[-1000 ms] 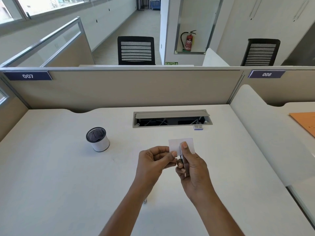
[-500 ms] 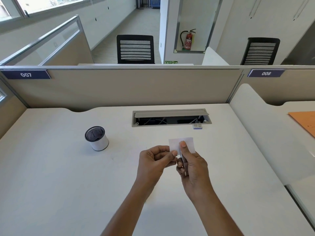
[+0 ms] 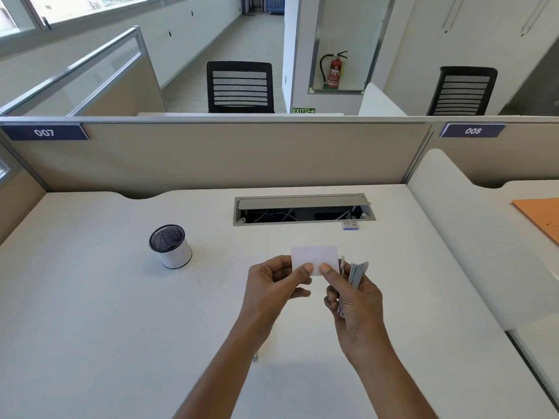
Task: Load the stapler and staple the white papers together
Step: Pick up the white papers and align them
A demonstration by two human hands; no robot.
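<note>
The papers (image 3: 314,257) are up off the tabletop (image 3: 121,313), pinched by the left hand (image 3: 269,293) and the thumb of the right hand (image 3: 357,306), whose fingers grip the stapler (image 3: 355,275) just beside them. No staple is discernible, so stapling probably remains.

Papers (image 3: 314,257) matt white; stapler (image 3: 354,275) grey metal; desk (image 3: 121,313) smooth matt.
</note>
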